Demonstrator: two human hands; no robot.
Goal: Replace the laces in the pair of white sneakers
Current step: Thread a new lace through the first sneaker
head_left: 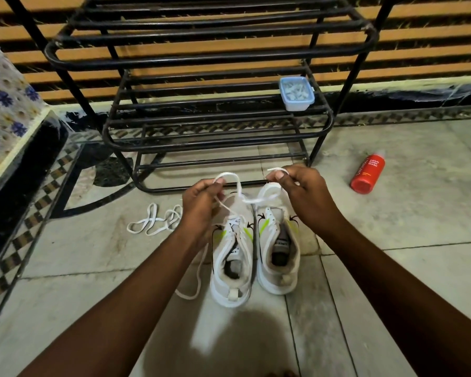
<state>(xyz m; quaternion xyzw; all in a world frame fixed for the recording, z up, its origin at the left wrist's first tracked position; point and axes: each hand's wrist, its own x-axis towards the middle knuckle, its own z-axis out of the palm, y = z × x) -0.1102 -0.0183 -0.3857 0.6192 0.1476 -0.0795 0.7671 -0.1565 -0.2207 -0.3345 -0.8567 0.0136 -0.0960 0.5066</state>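
1. Two bare forearms reach in from the bottom edge, the left forearm [120,295] and right forearm [392,268] angling toward each other over the pale stone-tiled floor [392,213].
2. The left hand [201,202] is raised above the shoes with its back to us. Its fingers are curled, and thumb and fingertips pinch a loop of a flat white shoelace [252,200].
3. The right hand [302,191] is level with it and a little apart. It pinches the same lace near its tip, knuckles bent, and the end pokes out past the thumb.
4. Between the hands the lace sags and crosses itself, then runs down into the eyelets of the left white sneaker with lime-green flashes [233,268].
5. The matching right white sneaker [279,254] stands just beside it. Both heels face us.
6. A second loose white lace [155,221] lies coiled on the floor, left of the hands.
7. Behind stands a black metal tube shoe rack [215,131] with a small pale-blue plastic tub [297,93] on one shelf. A red plastic bottle [368,172] lies on the floor to the right.
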